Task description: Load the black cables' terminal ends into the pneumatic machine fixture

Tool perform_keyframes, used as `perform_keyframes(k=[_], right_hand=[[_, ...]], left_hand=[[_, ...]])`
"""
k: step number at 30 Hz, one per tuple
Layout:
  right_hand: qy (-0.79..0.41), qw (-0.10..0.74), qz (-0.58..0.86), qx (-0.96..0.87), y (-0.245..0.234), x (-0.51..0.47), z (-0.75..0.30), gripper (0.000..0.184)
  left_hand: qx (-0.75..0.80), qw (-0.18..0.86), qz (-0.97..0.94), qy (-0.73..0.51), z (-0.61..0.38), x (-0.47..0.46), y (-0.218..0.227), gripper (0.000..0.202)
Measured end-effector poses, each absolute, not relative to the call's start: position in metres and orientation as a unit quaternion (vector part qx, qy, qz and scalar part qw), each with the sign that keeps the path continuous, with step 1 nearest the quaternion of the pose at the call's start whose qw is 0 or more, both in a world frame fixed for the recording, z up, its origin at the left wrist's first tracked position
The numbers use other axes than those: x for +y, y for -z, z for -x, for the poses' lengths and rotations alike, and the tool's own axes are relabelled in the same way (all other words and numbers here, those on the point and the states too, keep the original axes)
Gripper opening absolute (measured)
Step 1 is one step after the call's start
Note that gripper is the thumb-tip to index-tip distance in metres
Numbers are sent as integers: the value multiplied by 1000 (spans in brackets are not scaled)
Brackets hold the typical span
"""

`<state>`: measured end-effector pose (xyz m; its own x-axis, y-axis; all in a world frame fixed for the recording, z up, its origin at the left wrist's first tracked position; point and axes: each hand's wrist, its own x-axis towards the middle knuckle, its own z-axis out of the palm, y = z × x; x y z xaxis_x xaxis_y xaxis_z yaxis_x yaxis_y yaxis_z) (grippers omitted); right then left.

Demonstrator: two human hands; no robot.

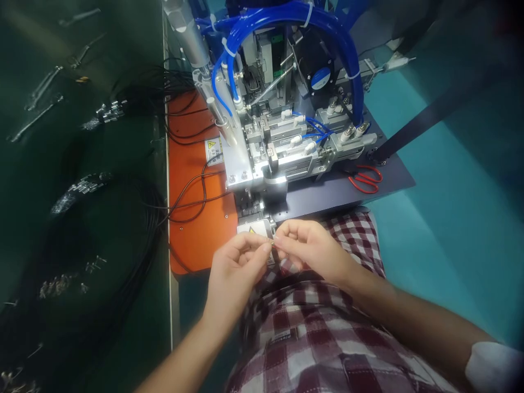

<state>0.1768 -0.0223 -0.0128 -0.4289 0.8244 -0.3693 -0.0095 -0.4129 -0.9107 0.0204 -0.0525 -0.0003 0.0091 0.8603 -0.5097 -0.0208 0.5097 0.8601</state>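
My left hand (237, 262) and my right hand (309, 248) meet fingertip to fingertip in front of the machine (292, 147). Each is closed in a pinch of thumb and forefinger. Between the fingertips shows a tiny shiny piece (272, 243), too small to name. Just behind the hands is the front end of the machine, with a metal block (276, 188) and a label plate (252, 227) partly covered by my fingers.
Red-handled scissors (366, 179) lie on the machine's dark base. Thin black cables (202, 191) cross the orange plate (196, 240) from cable bundles on the dark green surface at left, where small metal parts (85, 185) lie. Thick blue tubes (286, 13) arch overhead.
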Motion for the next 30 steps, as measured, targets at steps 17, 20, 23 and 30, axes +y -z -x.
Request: perform_keyframes(k=[17, 20, 23, 30], right_hand=[[-530, 373, 504, -570, 22, -26, -175, 5], [-432, 402, 501, -633, 24, -30, -176, 2], [-410, 403, 490, -655, 23, -31, -176, 6], [-577, 350, 509, -535, 18, -27, -173, 9]], left_hand=[[597, 661, -271, -365, -19, -43, -1, 19], [596, 660, -275, -366, -19, -44, -1, 19], [595, 660, -284, -362, -18, -46, 0, 17], [591, 654, -300, -364, -18, -52, 4, 16]])
